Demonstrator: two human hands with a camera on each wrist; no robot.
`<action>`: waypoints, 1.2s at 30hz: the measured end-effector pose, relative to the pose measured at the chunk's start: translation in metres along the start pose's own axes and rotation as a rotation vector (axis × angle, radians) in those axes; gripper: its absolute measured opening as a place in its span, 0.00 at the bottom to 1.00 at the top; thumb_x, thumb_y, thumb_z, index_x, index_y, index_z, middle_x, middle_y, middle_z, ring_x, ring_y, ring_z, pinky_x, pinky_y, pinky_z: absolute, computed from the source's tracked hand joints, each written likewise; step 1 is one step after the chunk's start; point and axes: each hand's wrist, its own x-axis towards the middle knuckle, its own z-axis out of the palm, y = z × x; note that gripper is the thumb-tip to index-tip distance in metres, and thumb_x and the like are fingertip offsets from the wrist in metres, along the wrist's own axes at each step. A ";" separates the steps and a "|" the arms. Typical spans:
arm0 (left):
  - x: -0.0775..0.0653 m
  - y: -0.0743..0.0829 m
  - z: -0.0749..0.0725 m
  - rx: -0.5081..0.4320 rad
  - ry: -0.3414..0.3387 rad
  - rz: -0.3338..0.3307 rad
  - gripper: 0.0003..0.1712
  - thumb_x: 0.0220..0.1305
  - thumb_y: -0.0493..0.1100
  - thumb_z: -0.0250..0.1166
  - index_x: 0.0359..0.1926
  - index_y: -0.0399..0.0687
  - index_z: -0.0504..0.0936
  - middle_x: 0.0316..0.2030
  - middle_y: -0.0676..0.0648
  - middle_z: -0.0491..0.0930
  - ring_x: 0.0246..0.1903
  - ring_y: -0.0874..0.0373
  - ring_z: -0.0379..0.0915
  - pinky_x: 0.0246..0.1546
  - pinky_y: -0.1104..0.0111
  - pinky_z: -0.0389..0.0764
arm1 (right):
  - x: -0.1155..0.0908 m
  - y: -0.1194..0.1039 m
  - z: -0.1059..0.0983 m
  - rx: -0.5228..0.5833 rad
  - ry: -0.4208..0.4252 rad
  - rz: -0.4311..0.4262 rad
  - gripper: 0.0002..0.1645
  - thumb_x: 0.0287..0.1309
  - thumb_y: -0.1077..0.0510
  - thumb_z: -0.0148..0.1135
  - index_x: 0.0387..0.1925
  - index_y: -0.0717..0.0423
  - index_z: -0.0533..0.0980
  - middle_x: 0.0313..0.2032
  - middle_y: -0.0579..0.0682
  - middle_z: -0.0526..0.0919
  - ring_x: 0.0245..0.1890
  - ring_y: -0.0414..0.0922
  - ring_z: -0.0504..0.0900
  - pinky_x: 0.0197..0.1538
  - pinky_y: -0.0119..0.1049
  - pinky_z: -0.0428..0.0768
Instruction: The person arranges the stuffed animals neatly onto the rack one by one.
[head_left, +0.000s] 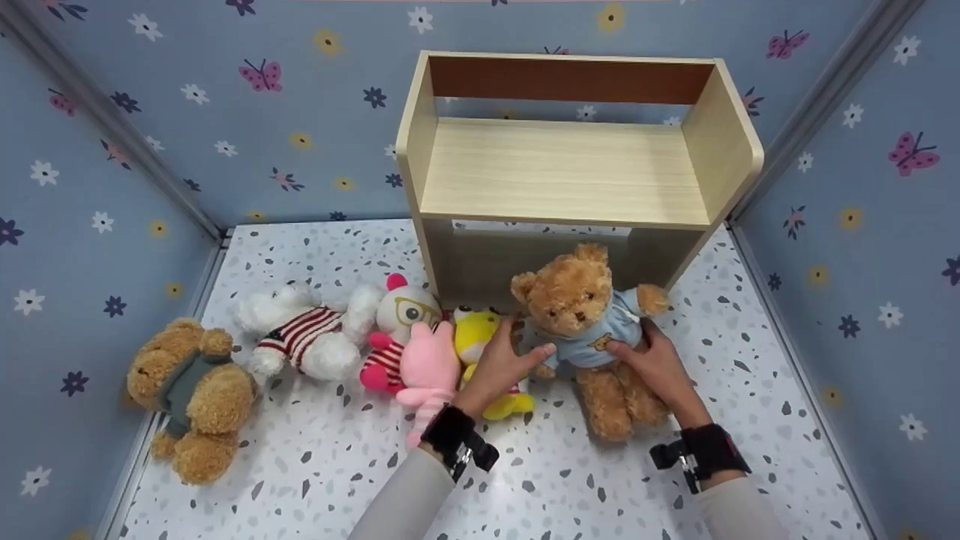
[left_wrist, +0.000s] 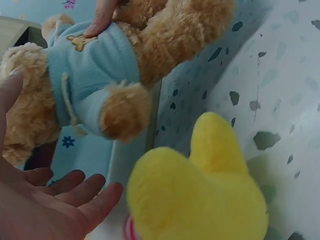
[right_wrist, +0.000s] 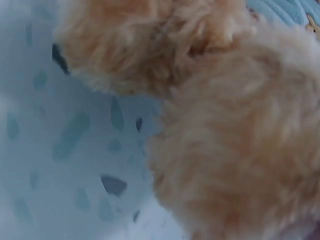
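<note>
A brown teddy bear (head_left: 577, 315) in a light blue hoodie leans upright before the shelf unit's lower opening. My right hand (head_left: 660, 371) grips its body from the side, thumb across the front of the hoodie. On the bear's other side is my left hand (head_left: 499, 367), fingers loosely spread and thumb close to the bear's arm. In the left wrist view the left palm faces the bear with nothing in it. A yellow plush toy (left_wrist: 200, 195) lies just beside that hand. The right wrist view is filled by the bear's furry legs (right_wrist: 240, 135), the right hand mostly hidden.
A wooden two-level shelf unit (head_left: 562, 169) stands at the back wall. Left of my hands lie a pink plush toy (head_left: 429, 360), a plush with yellow glasses (head_left: 409, 311), a white plush in a striped top (head_left: 307, 337) and a brown bear in a green top (head_left: 196, 397). Patterned panels surround the speckled surface.
</note>
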 end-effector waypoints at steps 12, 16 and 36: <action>0.015 -0.008 0.017 -0.247 0.020 -0.005 0.51 0.60 0.51 0.78 0.78 0.51 0.61 0.74 0.42 0.64 0.71 0.48 0.64 0.69 0.55 0.69 | -0.001 -0.001 0.031 0.191 0.032 0.049 0.54 0.68 0.43 0.67 0.80 0.63 0.51 0.77 0.64 0.59 0.77 0.55 0.58 0.77 0.49 0.56; 0.020 -0.011 0.020 -0.264 0.060 0.005 0.47 0.61 0.49 0.77 0.76 0.47 0.65 0.69 0.42 0.71 0.67 0.49 0.69 0.69 0.57 0.69 | -0.001 -0.001 0.041 0.249 0.036 0.058 0.53 0.70 0.44 0.66 0.81 0.62 0.50 0.77 0.63 0.58 0.77 0.53 0.57 0.78 0.47 0.56; 0.051 -0.010 0.007 -0.191 0.165 -0.043 0.31 0.68 0.41 0.69 0.69 0.41 0.74 0.60 0.41 0.79 0.54 0.51 0.76 0.53 0.60 0.80 | -0.003 -0.001 0.051 -0.231 0.058 0.028 0.46 0.68 0.37 0.65 0.76 0.59 0.64 0.65 0.65 0.76 0.62 0.61 0.77 0.59 0.59 0.78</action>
